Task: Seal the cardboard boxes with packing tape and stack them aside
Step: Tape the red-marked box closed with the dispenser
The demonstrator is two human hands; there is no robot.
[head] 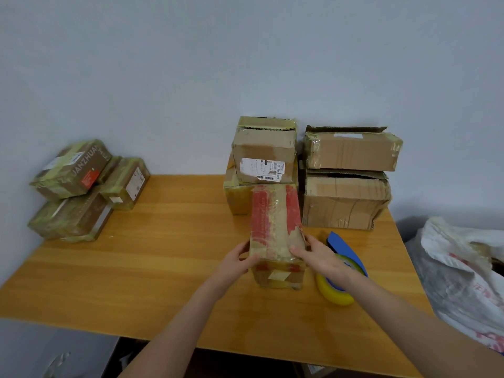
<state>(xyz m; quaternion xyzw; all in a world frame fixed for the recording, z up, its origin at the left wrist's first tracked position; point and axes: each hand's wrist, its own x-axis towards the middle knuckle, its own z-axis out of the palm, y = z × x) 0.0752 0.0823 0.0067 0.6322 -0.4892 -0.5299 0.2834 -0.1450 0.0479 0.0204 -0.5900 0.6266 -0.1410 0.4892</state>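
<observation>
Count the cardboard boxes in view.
8: left pile three, centre stack two, right stack two, plus one red-taped box gripped by left hand and right hand. Others may be hidden.

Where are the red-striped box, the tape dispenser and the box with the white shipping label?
red-striped box [275, 222], head view, middle of its top face.
tape dispenser [340, 244], head view, on its blue body.
box with the white shipping label [263, 147], head view, bare cardboard above the label.
</observation>
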